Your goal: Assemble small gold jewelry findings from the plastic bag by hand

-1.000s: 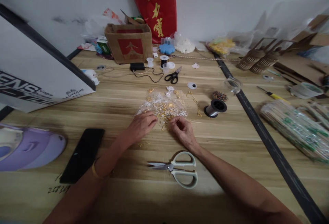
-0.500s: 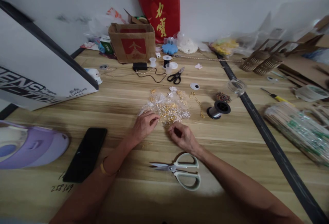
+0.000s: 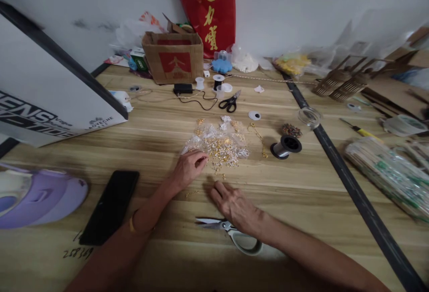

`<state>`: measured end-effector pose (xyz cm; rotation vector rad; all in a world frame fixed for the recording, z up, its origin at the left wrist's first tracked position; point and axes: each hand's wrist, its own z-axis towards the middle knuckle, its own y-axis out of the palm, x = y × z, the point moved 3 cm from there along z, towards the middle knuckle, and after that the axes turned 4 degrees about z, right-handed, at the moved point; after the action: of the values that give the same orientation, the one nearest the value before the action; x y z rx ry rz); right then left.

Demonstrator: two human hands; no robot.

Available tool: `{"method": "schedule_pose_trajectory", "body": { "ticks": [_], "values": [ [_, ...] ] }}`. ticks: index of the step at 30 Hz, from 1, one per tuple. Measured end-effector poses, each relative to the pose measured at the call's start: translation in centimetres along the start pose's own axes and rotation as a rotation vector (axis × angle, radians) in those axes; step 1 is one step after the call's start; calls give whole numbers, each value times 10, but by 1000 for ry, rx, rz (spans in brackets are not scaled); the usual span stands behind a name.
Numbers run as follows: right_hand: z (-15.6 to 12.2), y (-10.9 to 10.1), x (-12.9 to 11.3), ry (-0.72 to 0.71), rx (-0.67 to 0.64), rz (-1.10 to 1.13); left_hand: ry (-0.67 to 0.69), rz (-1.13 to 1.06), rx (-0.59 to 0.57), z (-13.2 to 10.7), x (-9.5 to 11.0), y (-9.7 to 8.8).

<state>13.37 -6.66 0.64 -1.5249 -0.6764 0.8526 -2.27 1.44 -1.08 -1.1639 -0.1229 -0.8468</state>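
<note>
My left hand (image 3: 191, 167) is closed in a pinch at the near-left edge of a pile of small gold and silver jewellery findings (image 3: 223, 151). Whatever its fingertips hold is too small to make out. Palm down, my right hand (image 3: 237, 207) is nearer to me, its fingers bent toward the table; anything in them is hidden. It covers part of the white-handled scissors (image 3: 246, 243), whose blades point left. Clear plastic bags (image 3: 209, 132) lie among the findings. A short gold chain piece (image 3: 191, 192) rests between my hands, and a longer gold chain (image 3: 258, 137) lies right of the pile.
A wire spool (image 3: 286, 146) and mixed beads (image 3: 291, 130) stand at the right. Black scissors (image 3: 229, 103) and a paper bag (image 3: 174, 59) are farther back. At left are a phone (image 3: 110, 207), a purple-and-white appliance (image 3: 50, 198) and a large box (image 3: 60, 86).
My right hand has drawn back from the pile toward me, turning palm down and now covering part of the white-handled scissors. My left hand has barely moved.
</note>
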Motion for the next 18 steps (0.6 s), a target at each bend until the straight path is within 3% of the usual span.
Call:
{"method": "schedule_pose_trajectory", "body": {
  "ticks": [12, 18],
  "values": [
    [1, 2, -1, -25, 15, -29, 106, 75, -55, 6, 5, 4],
    [1, 2, -1, -41, 1, -15, 238, -78, -247, 6, 16, 7]
  ]
}}
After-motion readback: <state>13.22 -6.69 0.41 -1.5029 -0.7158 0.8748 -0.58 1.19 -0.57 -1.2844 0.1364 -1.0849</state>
